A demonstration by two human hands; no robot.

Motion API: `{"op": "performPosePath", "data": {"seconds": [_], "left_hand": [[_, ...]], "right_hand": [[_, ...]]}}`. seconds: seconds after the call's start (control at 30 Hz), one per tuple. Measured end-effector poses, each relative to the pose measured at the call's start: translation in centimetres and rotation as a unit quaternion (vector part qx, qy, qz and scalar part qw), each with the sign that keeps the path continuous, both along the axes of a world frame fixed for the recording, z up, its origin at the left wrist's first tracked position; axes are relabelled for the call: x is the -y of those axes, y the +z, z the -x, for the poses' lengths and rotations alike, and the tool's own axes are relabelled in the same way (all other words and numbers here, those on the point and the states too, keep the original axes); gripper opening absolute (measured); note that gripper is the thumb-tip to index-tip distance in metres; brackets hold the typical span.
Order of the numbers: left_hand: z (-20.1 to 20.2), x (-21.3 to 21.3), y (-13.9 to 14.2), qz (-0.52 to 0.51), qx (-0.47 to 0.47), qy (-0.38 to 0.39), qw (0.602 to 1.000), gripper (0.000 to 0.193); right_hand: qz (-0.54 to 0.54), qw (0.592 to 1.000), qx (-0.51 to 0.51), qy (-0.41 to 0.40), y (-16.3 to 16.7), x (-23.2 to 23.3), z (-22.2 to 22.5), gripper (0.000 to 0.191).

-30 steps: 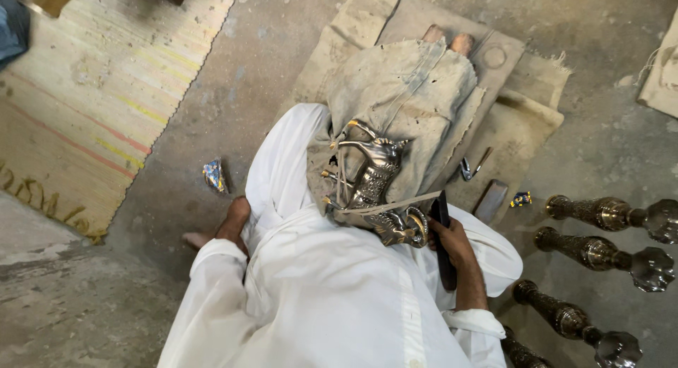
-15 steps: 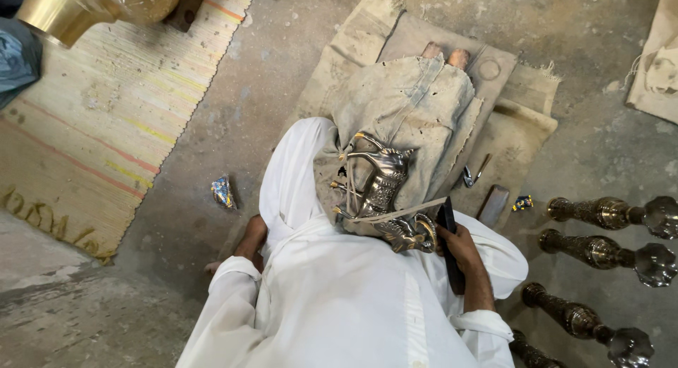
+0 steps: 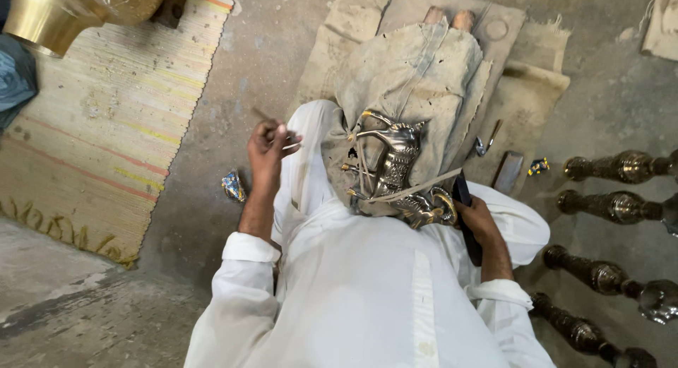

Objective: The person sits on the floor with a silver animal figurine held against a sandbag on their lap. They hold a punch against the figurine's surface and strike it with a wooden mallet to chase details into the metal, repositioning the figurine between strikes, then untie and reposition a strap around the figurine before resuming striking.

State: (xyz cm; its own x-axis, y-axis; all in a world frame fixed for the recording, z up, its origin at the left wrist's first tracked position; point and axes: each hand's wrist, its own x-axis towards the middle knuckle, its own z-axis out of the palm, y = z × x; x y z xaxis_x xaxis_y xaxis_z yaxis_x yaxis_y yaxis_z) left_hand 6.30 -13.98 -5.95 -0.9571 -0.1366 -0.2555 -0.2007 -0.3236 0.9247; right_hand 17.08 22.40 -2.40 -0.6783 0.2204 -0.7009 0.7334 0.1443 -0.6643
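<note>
A: To your left, how much room do you have?

B: Bare concrete floor (image 3: 233,92) runs between your knee and the striped mat (image 3: 99,142); only a small foil wrapper (image 3: 232,186) lies there. Your right is crowded: four turned metal posts (image 3: 614,205) lie side by side, and a flat block (image 3: 507,172) sits just beside your leg.

A: And the surface?

B: You sit on worn sacking (image 3: 522,92) over rough concrete.

A: Where's the figure?

B: The metal horse (image 3: 395,167) lies in your lap on grey cloth (image 3: 417,71), strapped down. Your right hand (image 3: 477,220) is closed around a dark tool (image 3: 466,220), touching the horse's base. Your left hand (image 3: 268,145) is raised well apart from it, pinching a thin stick (image 3: 263,116).
</note>
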Motion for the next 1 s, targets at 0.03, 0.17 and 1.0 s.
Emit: {"op": "performPosePath", "data": {"seconds": [0.03, 0.17, 1.0], "left_hand": [[0.4, -0.9, 0.5, -0.02, -0.023, -0.025, 0.999, 0.021], [1.2, -5.2, 1.3, -0.046, -0.071, -0.104, 0.991, 0.028], [-1.6, -14.9, -0.4, 0.123, -0.184, -0.043, 0.974, 0.026]], "right_hand": [[0.008, 1.0, 0.003, -0.01, -0.1, -0.1, -0.1, 0.024], [0.028, 0.997, 0.034, -0.071, -0.4, -0.9, -0.7, 0.026], [-0.494, 0.611, -0.389, 0.481, 13.4, -1.0, 10.7, 0.033]]}}
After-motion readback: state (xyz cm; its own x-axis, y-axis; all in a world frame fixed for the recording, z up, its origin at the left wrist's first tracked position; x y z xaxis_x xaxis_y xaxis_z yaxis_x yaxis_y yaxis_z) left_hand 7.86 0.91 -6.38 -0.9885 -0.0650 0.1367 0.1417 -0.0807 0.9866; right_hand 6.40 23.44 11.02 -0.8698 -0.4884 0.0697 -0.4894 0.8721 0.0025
